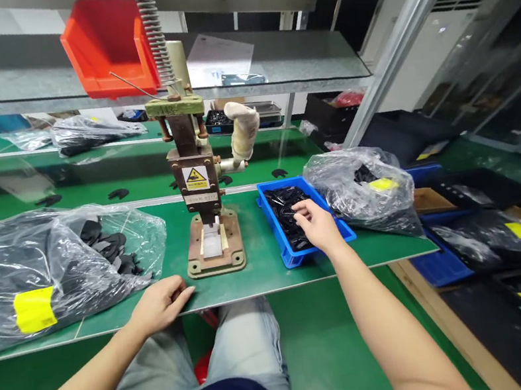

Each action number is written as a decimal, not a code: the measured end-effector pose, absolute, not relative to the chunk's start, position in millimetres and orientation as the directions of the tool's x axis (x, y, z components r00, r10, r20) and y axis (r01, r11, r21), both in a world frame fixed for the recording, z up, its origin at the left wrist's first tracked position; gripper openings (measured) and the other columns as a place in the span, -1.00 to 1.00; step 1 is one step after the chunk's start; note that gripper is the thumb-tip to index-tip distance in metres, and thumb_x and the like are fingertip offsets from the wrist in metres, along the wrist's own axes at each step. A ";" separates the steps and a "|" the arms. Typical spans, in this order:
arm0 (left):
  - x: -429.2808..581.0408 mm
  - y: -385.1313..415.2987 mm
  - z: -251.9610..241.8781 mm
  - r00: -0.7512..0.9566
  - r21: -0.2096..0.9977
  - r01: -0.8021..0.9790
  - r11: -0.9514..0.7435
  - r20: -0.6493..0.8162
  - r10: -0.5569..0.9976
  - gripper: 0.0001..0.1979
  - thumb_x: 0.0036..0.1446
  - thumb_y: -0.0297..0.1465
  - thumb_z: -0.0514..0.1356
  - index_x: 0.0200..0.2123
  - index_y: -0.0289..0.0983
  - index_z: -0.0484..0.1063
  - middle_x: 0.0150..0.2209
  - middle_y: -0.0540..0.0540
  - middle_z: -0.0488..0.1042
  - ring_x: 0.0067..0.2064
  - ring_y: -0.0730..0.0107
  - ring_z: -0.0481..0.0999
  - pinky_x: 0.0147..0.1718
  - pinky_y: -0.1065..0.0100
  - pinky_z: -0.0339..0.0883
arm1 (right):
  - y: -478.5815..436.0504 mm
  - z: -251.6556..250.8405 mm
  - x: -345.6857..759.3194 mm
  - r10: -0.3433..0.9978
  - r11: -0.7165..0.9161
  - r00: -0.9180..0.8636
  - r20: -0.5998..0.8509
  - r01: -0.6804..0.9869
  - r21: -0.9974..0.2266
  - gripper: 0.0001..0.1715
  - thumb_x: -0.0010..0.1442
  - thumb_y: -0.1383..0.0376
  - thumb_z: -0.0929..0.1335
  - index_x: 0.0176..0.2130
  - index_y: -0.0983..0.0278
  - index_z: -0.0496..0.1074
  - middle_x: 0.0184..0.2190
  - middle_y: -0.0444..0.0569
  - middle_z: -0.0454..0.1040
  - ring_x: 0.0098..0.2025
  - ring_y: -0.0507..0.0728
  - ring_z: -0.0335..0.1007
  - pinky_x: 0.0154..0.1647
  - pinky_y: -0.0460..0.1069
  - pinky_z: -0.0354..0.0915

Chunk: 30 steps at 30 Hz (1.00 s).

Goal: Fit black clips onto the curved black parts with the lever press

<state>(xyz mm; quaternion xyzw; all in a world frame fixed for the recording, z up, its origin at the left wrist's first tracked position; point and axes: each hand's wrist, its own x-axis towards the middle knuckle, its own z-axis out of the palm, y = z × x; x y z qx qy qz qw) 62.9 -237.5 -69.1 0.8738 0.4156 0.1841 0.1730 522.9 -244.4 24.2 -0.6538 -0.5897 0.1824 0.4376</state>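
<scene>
My right hand (318, 222) reaches over a blue tray (297, 259) full of small black parts (283, 208). Thumb and fingertips come together in a pinch at the parts; whether one is between them is too small to tell. Near the bench's front edge rests my left hand (161, 304), fingers curled in and its palm hidden. Between the hands stands a hand press (196, 186) with a pale block (212, 242) on its base. Left of it lies a clear bag (60, 257) of flat black pieces (112, 251).
Another clear bag (363, 190) leans against the tray's right side. Behind the press, curved black pieces (118, 194) lie in a row on a green strip. An orange bin (108, 47) sits on the shelf above. Boxes and bagged goods (505, 239) stand at the right.
</scene>
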 end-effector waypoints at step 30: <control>84.7 -231.3 -20.5 0.563 0.760 0.113 -0.640 0.482 0.671 -0.72 0.32 -0.36 0.30 0.06 -0.20 0.42 -0.10 -0.16 0.54 -0.22 0.33 0.55 -0.20 0.27 0.50 | -287.5 -8.5 305.2 0.969 -0.164 0.151 -0.197 -0.207 -0.964 -0.59 0.17 -0.06 0.49 -0.26 0.20 0.44 -0.53 -0.20 0.44 -0.49 -0.01 0.34 -0.38 -0.04 0.30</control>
